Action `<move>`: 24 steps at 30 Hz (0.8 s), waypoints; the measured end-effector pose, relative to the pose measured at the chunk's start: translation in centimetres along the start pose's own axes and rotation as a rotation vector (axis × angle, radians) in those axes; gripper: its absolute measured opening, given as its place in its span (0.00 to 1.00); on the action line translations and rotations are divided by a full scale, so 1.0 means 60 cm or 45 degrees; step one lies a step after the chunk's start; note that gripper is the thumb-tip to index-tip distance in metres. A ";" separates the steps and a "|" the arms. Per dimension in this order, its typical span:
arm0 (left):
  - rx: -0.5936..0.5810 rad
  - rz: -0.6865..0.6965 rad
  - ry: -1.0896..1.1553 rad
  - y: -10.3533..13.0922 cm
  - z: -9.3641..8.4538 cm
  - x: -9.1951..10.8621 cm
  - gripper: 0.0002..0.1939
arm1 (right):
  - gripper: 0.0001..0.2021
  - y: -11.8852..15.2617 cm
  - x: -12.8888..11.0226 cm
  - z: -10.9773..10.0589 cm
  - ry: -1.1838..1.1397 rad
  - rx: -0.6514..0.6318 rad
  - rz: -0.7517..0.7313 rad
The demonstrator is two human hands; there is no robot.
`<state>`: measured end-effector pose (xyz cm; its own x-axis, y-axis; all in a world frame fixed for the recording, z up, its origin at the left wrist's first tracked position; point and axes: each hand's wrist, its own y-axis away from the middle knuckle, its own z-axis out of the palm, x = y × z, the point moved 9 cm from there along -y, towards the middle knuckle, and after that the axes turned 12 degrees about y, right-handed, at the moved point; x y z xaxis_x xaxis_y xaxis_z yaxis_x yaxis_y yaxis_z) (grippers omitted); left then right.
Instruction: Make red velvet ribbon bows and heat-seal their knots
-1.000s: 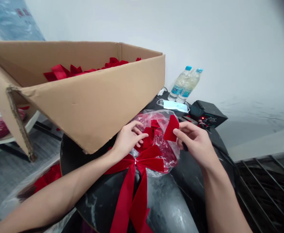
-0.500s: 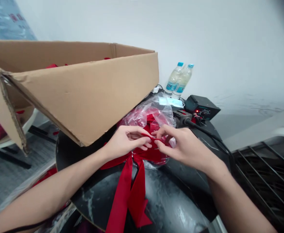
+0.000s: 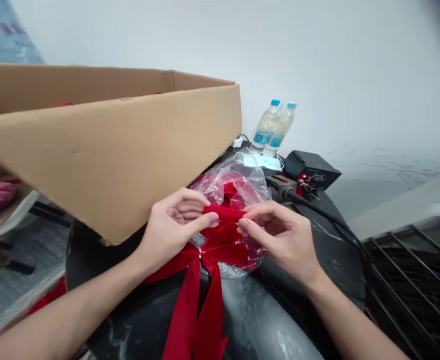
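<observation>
A short strip of red ribbon (image 3: 225,213) is stretched level between my hands. My left hand (image 3: 174,222) pinches its left end between thumb and fingers, and my right hand (image 3: 280,232) pinches the right end the same way. Just below lies a red ribbon bow (image 3: 208,312), bound at its middle with a thin silvery tie, its two tails hanging toward me over the black marbled table. Behind the strip, a clear plastic bag (image 3: 252,172) holds more red ribbon pieces.
A large cardboard box (image 3: 129,150) rises at the left. At the back stand two water bottles (image 3: 263,130), with a blue face mask (image 3: 263,161) before them. A black control box (image 3: 312,170) with a red light and thick cable sits right. A wire rack (image 3: 411,280) stands beside the table (image 3: 272,320).
My hands have moved apart, drawing the ribbon strip out straight between them. The view has shifted a little, and the bow below shows more fully.
</observation>
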<state>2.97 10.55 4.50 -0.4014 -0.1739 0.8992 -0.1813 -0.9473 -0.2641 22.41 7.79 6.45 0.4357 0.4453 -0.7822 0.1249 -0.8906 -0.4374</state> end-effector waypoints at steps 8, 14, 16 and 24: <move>0.053 0.050 -0.196 0.008 -0.002 0.005 0.07 | 0.05 -0.001 0.009 0.002 -0.046 -0.069 0.070; -0.040 0.087 -0.359 0.010 0.010 0.004 0.05 | 0.17 -0.004 0.007 0.018 0.150 -0.272 0.068; -0.079 0.083 -0.414 0.011 0.016 0.001 0.05 | 0.11 -0.003 0.008 0.022 0.149 -0.293 0.085; -0.056 0.047 -0.479 0.010 0.018 -0.003 0.04 | 0.08 0.002 0.025 0.029 -0.076 -0.397 0.248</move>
<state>3.88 9.72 4.54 -0.0523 -0.3020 0.9519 -0.2147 -0.9275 -0.3061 21.52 8.54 4.46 0.4264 0.2612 -0.8660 0.3142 -0.9405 -0.1290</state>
